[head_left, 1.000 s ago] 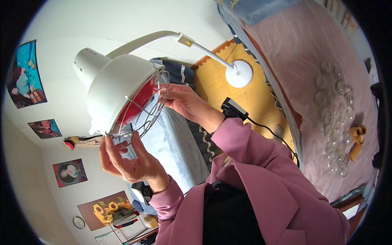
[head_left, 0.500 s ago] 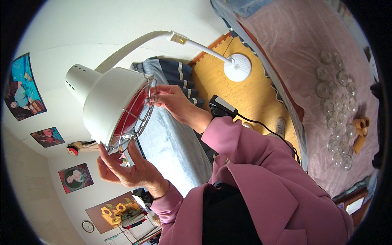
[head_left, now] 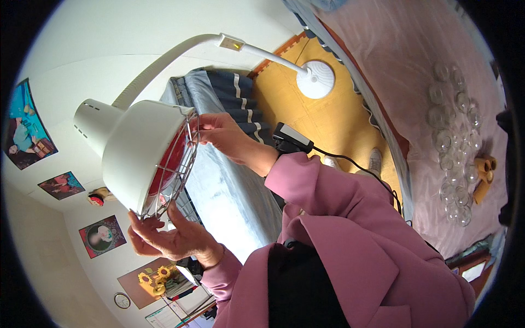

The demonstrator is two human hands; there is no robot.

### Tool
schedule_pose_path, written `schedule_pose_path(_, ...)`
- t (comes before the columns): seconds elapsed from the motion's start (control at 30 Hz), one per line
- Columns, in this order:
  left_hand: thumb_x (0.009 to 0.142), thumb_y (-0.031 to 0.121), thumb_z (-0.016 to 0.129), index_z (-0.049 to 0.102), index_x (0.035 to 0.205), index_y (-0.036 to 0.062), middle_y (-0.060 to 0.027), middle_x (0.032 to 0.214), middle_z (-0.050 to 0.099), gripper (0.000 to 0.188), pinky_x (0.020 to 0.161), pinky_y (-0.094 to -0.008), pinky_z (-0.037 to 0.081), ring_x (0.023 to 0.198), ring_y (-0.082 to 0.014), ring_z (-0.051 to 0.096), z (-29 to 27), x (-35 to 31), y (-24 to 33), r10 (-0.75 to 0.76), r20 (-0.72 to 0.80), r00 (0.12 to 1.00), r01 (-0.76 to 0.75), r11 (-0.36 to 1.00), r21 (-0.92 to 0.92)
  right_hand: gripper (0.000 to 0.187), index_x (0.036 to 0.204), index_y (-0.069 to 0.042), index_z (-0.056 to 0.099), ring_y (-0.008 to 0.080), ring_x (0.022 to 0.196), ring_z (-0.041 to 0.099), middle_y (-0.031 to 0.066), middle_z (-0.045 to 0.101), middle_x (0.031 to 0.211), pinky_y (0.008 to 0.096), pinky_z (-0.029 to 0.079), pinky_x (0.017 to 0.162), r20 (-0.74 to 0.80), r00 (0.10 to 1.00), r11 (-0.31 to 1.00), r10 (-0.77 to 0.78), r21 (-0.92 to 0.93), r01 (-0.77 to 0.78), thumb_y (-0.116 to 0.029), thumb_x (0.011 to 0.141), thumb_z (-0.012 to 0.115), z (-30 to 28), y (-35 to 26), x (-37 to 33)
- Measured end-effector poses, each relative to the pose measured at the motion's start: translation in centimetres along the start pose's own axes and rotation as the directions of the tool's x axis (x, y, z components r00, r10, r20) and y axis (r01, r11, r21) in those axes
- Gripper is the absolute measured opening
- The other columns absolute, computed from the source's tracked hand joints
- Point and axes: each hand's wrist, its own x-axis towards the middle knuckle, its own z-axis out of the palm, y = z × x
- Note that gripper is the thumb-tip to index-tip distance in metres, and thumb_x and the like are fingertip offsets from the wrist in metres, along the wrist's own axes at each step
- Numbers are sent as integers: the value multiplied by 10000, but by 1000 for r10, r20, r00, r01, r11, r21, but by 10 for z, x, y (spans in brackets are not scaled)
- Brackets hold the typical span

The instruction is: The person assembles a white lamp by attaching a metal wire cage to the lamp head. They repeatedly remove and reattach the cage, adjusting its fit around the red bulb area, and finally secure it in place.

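Note:
A white heat lamp head (head_left: 131, 150) with a red bulb (head_left: 168, 164) hangs in front of me on a bent gooseneck (head_left: 156, 68). A metal wire guard (head_left: 185, 168) lies across its mouth. My left hand (head_left: 172, 236) pinches the guard at the lower rim of the shade, thumb on the wires and fingers at the edge. At the upper side, my right hand (head_left: 227, 138) grips the guard near the rim, with its fingertips partly behind the wires. From the gooseneck, a pole with a small switch box (head_left: 232, 42) runs down to a round white base (head_left: 315, 79).
A bed with a blue cover (head_left: 229, 197) is behind the lamp. On the right, a pink-covered bed (head_left: 377, 60) holds several clear glass cups (head_left: 454, 145) and brown bamboo cups (head_left: 483, 177). A black cable (head_left: 350, 161) runs from my right wrist's device. Pictures hang on the wall.
The lamp head and both hands sit slightly farther left in view. At the lower rim, the guard now lies closer against the shade. Both hands keep hold of the guard.

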Motion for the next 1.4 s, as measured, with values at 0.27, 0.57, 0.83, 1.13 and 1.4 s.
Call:
schedule_pose_path(0.27, 887, 164, 768, 593, 1373, 64, -125, 1279, 480, 526, 797, -332, 521, 942, -173, 573, 0, 5, -5, 57, -6, 998, -57, 994, 88, 159, 1041, 26, 702, 147, 846, 676, 74, 719, 899, 301, 536, 817, 62, 993, 994, -101, 53, 98, 29, 892, 646, 0, 6, 10)
schedule_pose_path(0.57, 1053, 473, 363, 523, 1402, 49, -215, 1417, 538, 572, 1160, -543, 339, 1343, -346, 500, 18, -16, -44, -570, 502, 650, 665, 108, -738, 230, 1140, 30, 674, 154, 942, 674, 80, 713, 1045, 317, 551, 884, 133, 990, 992, -44, 124, 27, 39, 912, 654, -3, 8, 6)
schedule_pose_path(0.83, 910, 478, 670, 532, 1424, 64, -172, 1417, 560, 675, 1150, -547, 368, 1348, -368, 488, 100, -22, -105, 168, 804, 570, 779, -423, -463, 208, 1111, 15, 686, 140, 928, 668, 77, 712, 1029, 310, 548, 887, 176, 983, 996, -55, 73, 43, 24, 903, 674, -11, 5, 5)
schedule_pose_path(1.13, 946, 400, 662, 484, 1447, 21, -196, 1436, 538, 653, 1135, -537, 393, 1330, -368, 506, 110, -17, -147, -159, 721, 675, 720, 355, -596, 195, 1121, -42, 705, 114, 903, 663, 41, 730, 1017, 280, 503, 885, 106, 994, 999, -35, 40, 31, -53, 928, 679, -8, -4, -3)
schedule_pose_path(1.4, 954, 382, 658, 461, 1460, 6, -220, 1425, 539, 660, 1063, -543, 475, 1274, -394, 551, 112, -4, -149, -118, 877, 466, 820, -316, -478, 156, 1023, -2, 733, 158, 831, 729, 89, 753, 926, 294, 584, 592, -99, 994, 986, 41, 165, -24, -115, 914, 730, 8, -6, -14)
